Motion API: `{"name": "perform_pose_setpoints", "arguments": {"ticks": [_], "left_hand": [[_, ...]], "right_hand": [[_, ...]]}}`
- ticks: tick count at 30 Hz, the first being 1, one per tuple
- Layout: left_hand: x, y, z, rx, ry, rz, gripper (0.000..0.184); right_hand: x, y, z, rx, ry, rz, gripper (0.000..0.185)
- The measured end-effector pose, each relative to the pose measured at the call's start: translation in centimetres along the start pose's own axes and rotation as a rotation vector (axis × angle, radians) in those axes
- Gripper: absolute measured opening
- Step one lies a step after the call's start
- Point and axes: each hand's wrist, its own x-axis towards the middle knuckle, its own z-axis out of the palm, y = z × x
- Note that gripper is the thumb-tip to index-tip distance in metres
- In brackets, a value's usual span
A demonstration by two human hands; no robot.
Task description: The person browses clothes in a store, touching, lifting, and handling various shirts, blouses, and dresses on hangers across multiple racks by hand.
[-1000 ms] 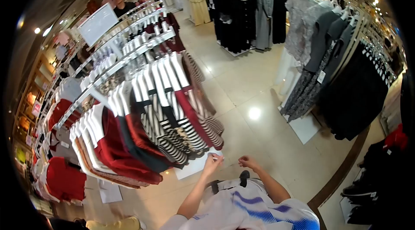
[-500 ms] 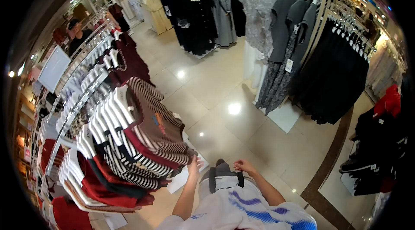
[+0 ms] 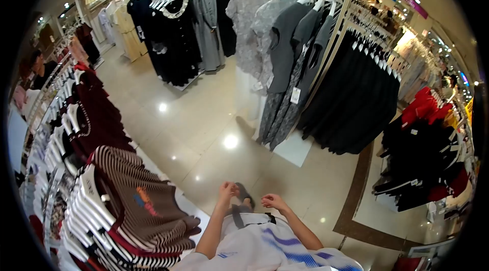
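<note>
My left hand [image 3: 227,192] hangs in front of my waist with its fingers loosely bent and nothing held. To its left is a striped brown sweater [image 3: 136,194] with an orange and blue print, at the front of a row of hanging tops; a gap separates hand and sleeve. My right hand [image 3: 274,202] is at waist height too, empty, fingers loosely curved and a little apart. Below the hands one dark shoe [image 3: 244,193] shows on the floor.
Maroon tops [image 3: 97,113] hang farther along the left rack. Ahead stand racks with black dresses [image 3: 175,42], grey dresses [image 3: 285,47] and black skirts [image 3: 351,93]. Dark and red garments [image 3: 423,154] hang at right. Tiled floor [image 3: 204,154] runs between them. A person [image 3: 41,70] is at far left.
My left hand has come away from the striped sleeves it was touching. The view has turned right and moved forward, so the racks sit farther left. The right hand stays empty.
</note>
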Motion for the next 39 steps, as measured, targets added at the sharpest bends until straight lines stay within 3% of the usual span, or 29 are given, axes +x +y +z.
{"name": "perform_pose_setpoints", "arguments": {"ticks": [5, 11, 19, 26, 32, 39], "left_hand": [[8.3, 6.3, 3.4, -0.023, -0.024, 0.061, 0.016], [15.4, 9.8, 2.9, 0.039, -0.065, 0.159, 0.016], [17.7, 10.0, -1.6, 0.09, 0.039, 0.015, 0.017], [19.2, 10.6, -4.2, 0.025, 0.125, 0.016, 0.014], [20.7, 11.6, -5.0, -0.001, 0.163, 0.04, 0.013], [22.8, 13.6, -7.1, 0.002, 0.283, 0.11, 0.014]], "right_hand": [[4.3, -6.3, -2.8, -0.069, 0.088, 0.068, 0.03], [13.4, -14.2, -4.4, -0.116, -0.001, -0.031, 0.028], [18.9, -21.2, -2.8, -0.048, 0.01, -0.131, 0.026], [21.4, -24.1, -5.8, -0.072, 0.123, -0.06, 0.028], [24.0, -30.5, -8.0, -0.008, 0.343, -0.274, 0.034], [33.2, -37.1, -7.2, -0.155, 0.298, -0.412, 0.028]]}}
